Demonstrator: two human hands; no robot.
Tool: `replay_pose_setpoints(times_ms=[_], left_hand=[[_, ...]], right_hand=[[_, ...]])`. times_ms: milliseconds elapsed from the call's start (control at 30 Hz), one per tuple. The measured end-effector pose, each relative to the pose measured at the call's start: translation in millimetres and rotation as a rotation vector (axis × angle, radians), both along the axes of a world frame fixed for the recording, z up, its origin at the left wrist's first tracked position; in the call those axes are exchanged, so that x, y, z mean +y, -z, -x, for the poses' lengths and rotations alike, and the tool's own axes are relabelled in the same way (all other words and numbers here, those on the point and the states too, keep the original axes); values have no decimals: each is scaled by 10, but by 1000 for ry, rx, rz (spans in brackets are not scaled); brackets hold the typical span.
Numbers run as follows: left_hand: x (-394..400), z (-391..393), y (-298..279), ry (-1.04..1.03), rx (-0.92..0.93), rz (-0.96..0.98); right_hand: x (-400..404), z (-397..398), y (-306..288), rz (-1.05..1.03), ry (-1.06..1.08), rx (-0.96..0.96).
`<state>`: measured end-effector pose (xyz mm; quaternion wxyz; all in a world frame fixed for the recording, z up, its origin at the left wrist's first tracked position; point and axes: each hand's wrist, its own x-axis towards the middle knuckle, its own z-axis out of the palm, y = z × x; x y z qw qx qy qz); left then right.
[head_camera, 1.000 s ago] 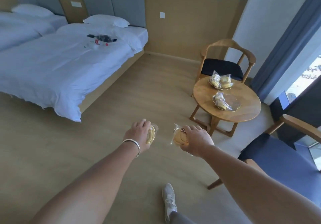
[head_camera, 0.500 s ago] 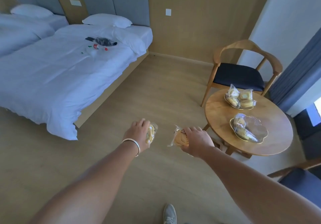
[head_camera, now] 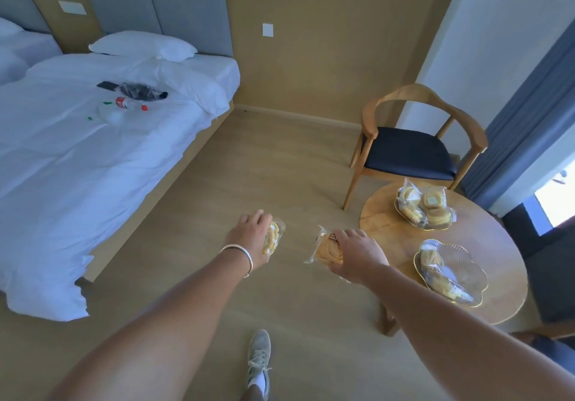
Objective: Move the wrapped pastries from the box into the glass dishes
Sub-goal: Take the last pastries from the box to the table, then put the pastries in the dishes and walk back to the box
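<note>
Carrying wrapped pastries toward round worktop at frame right: left hand grip pinching one pastry, right hand pinching another. Risk: slippery wrap sliding off crowded upper dish; lower dish roomier.

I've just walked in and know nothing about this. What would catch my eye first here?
Two bare arms reach forward, the left hand and right hand each gripping a wrapped pastry over the floor. To the right, a round table bears two glass dishes that already hold pastries. A white bed fills the left.
</note>
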<state>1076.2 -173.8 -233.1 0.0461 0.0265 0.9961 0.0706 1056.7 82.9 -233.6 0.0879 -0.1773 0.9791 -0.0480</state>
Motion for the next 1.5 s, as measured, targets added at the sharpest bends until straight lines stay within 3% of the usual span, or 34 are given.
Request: replay_pose_setpoints(times_ms=[433, 733, 1133, 1500], left_hand=[[-488, 2273, -83, 171, 29, -41], [-121, 3420, -13, 248, -13, 12], [1676, 5125, -207, 454, -3, 79], [4041, 5656, -218, 982, 39, 59]], right_hand=[[-598, 1742, -212, -11, 183, 20], [-229, 2647, -116, 10, 261, -2], [1362, 3902, 12, 103, 472, 45], [2996, 3586, 0, 97, 948, 73]])
